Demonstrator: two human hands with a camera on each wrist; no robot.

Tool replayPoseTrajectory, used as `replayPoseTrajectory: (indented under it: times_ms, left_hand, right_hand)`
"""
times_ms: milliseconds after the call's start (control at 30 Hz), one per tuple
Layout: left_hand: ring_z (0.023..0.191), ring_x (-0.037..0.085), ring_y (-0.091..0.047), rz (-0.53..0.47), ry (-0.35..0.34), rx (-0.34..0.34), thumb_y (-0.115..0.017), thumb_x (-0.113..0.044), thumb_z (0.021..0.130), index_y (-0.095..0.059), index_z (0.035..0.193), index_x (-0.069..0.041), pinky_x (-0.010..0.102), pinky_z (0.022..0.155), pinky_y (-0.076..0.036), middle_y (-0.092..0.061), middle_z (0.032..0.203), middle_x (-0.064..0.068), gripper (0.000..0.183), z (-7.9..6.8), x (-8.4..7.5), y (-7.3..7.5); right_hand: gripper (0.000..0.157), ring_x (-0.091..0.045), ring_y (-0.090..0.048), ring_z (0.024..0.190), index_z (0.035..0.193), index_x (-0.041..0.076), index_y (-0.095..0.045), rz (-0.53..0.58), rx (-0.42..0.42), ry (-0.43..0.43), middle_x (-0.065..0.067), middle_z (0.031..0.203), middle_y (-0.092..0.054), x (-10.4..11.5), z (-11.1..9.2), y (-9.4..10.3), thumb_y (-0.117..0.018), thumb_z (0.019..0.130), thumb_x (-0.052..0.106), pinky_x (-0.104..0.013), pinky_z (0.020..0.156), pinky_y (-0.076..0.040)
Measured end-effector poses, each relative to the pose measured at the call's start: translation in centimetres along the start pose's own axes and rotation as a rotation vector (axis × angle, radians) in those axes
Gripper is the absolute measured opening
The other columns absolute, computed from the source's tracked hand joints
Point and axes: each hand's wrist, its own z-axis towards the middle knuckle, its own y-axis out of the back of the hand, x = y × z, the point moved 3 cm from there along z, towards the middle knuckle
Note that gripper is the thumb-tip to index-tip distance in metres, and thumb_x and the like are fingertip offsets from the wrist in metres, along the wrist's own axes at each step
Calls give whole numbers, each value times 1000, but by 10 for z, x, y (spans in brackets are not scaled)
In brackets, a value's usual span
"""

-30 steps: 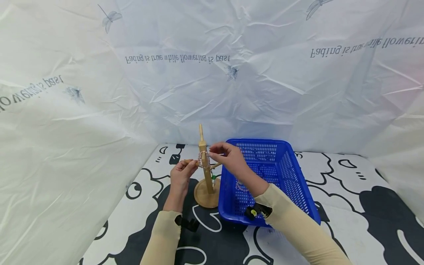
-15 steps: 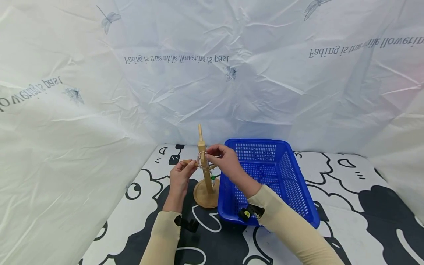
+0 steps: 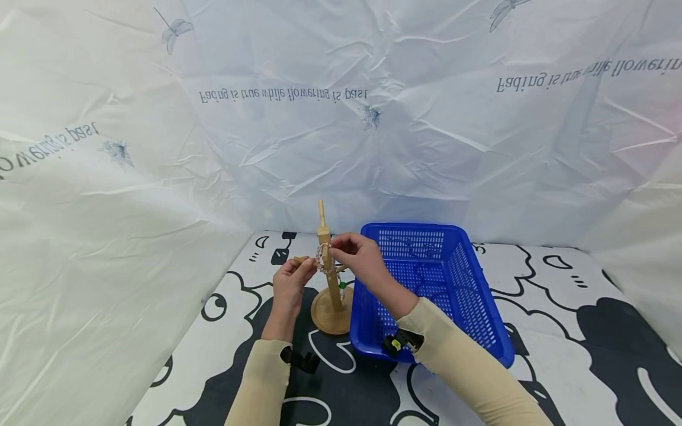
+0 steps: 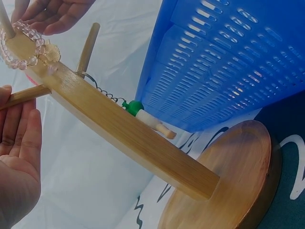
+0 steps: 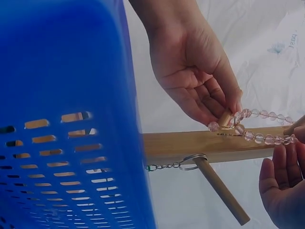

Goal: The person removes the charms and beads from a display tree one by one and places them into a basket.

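- Sitting just right of the wooden jewellery stand [image 4: 128,129], a blue perforated basket [image 3: 471,284] opens upward.
- The stand's post [image 3: 334,291] runs near upright from its round base [image 3: 327,319], tip up.
- Left hand [image 3: 290,284] pinches the left peg [image 4: 28,95].
- Right hand [image 3: 364,257] pinches the top of the pink beaded bracelet [image 5: 259,138].
- Bracelet lies by the post, loop roughly upright lengthwise, a short peg [image 4: 5,21] inside.
- Green-topped keychain [image 4: 134,107] hangs downward from the right peg [image 5: 221,191].
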Motion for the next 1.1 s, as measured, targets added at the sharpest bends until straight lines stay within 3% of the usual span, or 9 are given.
replayPoseTrajectory:
  times_ms: [1100]
  left_hand:
    - [78,4,-72,28,9,-16,-65,-3,93,-68,86,-14,18,78,-60,-72,81,-7,13,-2,-1,-1]
  right_hand:
    - [19,-8,-64,83,107,0,-70,10,82,-1,-19,107,-71,11,-5,5,-68,92,11,-22,75,-56]
